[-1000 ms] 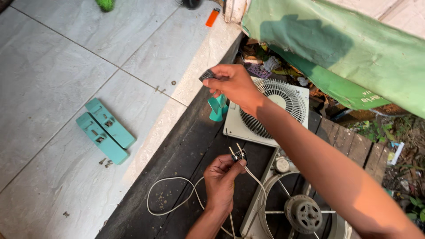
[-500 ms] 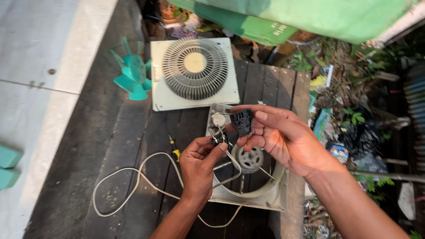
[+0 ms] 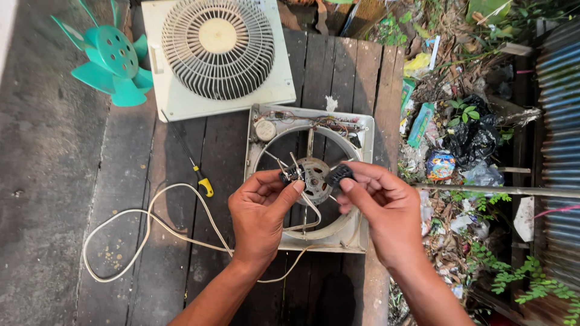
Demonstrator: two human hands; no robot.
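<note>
while my left hand (image 3: 261, 205) pinches the bare wire ends (image 3: 289, 175) and my right hand (image 3: 380, 208) grips a small black cap (image 3: 338, 174) above the open fan frame (image 3: 362, 130), both feel light; the thin wires seem fragile, best held by their insulation.

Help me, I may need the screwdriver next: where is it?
The screwdriver lies on the dark planks left of centre, between the white grille and the cord, its yellow handle near the left hand.
</note>
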